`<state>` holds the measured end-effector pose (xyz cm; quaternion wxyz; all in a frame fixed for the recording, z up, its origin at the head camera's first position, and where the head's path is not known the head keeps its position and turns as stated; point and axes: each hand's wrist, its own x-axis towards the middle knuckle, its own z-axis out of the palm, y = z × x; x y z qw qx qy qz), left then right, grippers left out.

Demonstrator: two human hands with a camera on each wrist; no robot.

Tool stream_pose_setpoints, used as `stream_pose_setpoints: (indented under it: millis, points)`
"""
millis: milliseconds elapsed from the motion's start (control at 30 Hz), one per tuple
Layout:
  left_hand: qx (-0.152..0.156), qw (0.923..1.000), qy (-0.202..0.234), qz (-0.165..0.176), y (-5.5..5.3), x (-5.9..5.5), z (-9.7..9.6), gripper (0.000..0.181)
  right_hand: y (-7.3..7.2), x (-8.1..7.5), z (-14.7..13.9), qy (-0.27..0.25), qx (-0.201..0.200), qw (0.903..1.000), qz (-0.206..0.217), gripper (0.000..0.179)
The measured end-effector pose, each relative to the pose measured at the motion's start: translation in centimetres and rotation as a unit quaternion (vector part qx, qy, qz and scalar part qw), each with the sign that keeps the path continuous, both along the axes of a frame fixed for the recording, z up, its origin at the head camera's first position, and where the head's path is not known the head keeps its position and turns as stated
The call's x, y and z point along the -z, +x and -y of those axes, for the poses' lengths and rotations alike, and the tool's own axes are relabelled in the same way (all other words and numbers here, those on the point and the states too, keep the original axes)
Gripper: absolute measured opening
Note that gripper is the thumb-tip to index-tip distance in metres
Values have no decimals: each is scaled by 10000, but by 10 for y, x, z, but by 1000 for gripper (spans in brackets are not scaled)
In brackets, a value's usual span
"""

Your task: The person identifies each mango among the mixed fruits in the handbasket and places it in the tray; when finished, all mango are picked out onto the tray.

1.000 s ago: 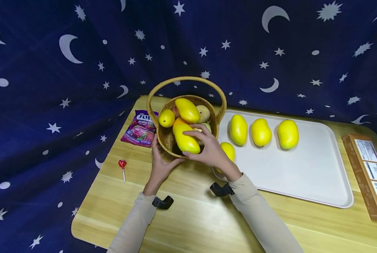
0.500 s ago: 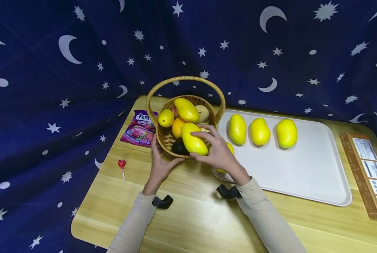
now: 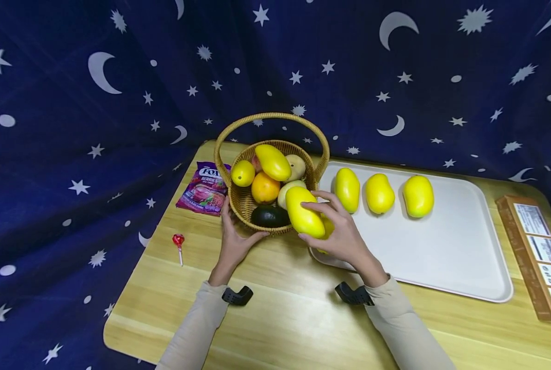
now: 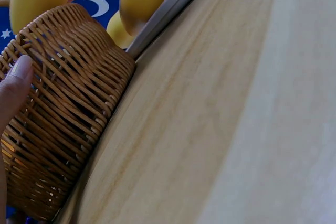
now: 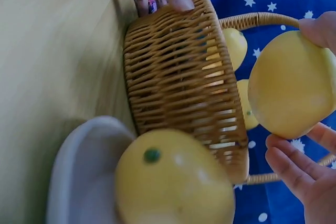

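My right hand (image 3: 342, 231) holds a yellow mango (image 3: 305, 211) at the right front rim of the wicker basket (image 3: 245, 205), thumb below and fingers above. In the right wrist view, the mango (image 5: 291, 85) is beside the basket opening. My left hand (image 3: 234, 241) grips the basket's front left side, its thumb (image 4: 16, 87) lying along the weave. Inside the basket are another mango (image 3: 273, 162), a lemon-like yellow fruit (image 3: 243, 173), an orange (image 3: 265, 188), a dark avocado (image 3: 270, 217) and pale round fruits (image 3: 296, 167), one partly hidden.
A white tray (image 3: 442, 257) on the right bears three mangoes in a row (image 3: 380, 193). Another mango (image 5: 173, 182) lies at its near left corner, mostly hidden in the head view. A candy bag (image 3: 203, 188), a red lollipop (image 3: 178, 240) and a brown box (image 3: 532, 257) are on the table.
My right hand has carried the mango from inside the basket rightward to its right front rim, uncovering the orange and the avocado. The left hand stays on the basket.
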<state>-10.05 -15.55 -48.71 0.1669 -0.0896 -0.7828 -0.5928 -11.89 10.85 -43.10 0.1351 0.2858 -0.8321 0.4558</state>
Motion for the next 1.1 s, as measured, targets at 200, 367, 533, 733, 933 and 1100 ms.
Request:
stream_pose_setpoints:
  millis: [200, 367, 533, 733, 933, 1100]
  points:
    - [0, 10000, 30, 26, 0, 1, 0, 123, 13, 8, -20, -95, 184, 9998, -46, 63]
    - [-10, 10000, 54, 9, -2, 2, -1, 124, 23, 15, -38, -304, 372, 9988, -93, 66]
    - [-76, 9999, 36, 54, -2, 2, -1, 124, 36, 14, -52, -498, 623, 9967, -156, 67]
    - [-117, 9998, 49, 125, 0, 1, -1, 123, 51, 3, -63, -397, 938, 9948, -95, 64]
    - [-137, 9997, 15, 191, 1, 1, -1, 123, 59, 6, -76, -282, 1259, 9916, -113, 65]
    - [-134, 9997, 1, 189, -2, 7, 0, 124, 59, 22, -89, -178, 1444, 9893, -110, 67]
